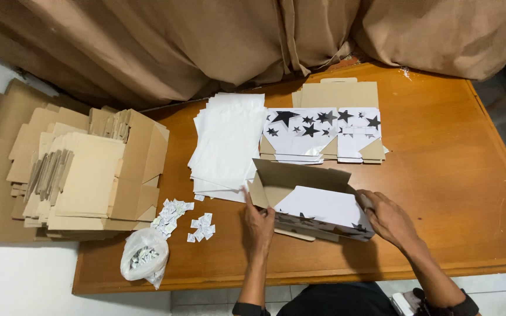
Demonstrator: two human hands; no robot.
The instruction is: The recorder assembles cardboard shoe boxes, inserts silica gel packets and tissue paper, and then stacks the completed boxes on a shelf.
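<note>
A folded cardboard box (311,202) with a white, black-starred outside and brown inside stands open on the wooden table (440,175). My left hand (259,225) grips its left end at the corner flap. My right hand (387,219) presses on its right end, fingers on the rim. Inside the box lies a white sheet. Behind it is a stack of flat star-printed box blanks (323,131), and to the left of those a pile of white paper sheets (229,143).
Piles of flat brown cardboard boxes (83,169) overhang the table's left end. Small white packets (185,219) lie scattered near a clear plastic bag (143,257) of more packets at the front left. Brown curtain (206,41) hangs behind the table.
</note>
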